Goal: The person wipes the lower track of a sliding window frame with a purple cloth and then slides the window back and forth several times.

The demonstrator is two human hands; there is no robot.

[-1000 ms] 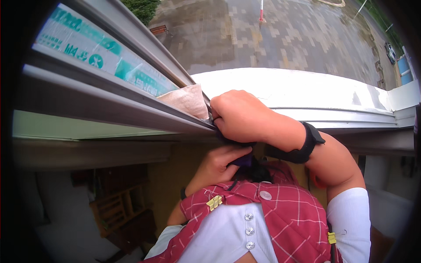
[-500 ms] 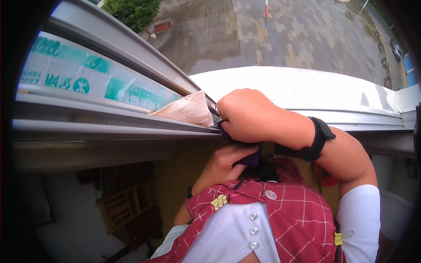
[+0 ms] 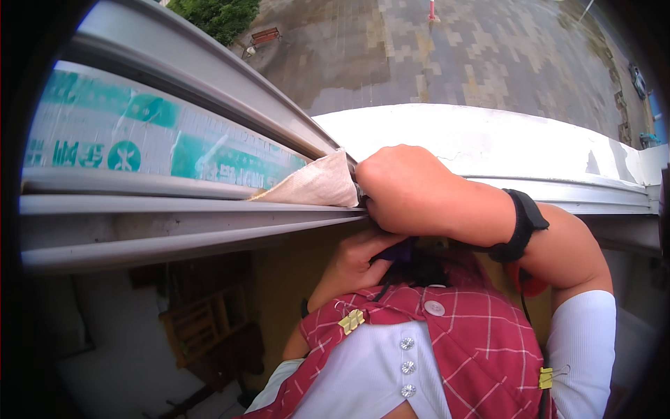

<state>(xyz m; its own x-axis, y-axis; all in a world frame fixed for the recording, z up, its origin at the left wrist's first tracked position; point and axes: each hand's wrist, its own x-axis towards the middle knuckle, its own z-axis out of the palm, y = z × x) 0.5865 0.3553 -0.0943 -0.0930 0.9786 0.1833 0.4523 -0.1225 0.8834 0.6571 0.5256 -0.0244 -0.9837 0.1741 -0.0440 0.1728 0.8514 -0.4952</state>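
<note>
My right hand (image 3: 405,190) is a closed fist at the end edge of the sliding window frame (image 3: 209,77). The fist presses dark purple cloth against the frame, most of it hidden under the fingers. Lower down, close to my chest, my left hand (image 3: 357,260) is closed on a bunched part of the purple cloth (image 3: 396,253). Just left of my right fist, a folded beige cloth (image 3: 317,183) sits wedged in the frame channel, its pointed corner sticking up.
Film with green print (image 3: 188,150) covers the window panel at left. A white outer ledge (image 3: 502,143) and the sill track (image 3: 558,192) extend to the right. Far below lies wet paving (image 3: 391,63) with a bench (image 3: 266,35). Wooden furniture (image 3: 202,328) stands in the dim room.
The window frame, beige cloth and right hand sit slightly further right in view. Less purple cloth shows below my right fist. My left hand has barely moved.
</note>
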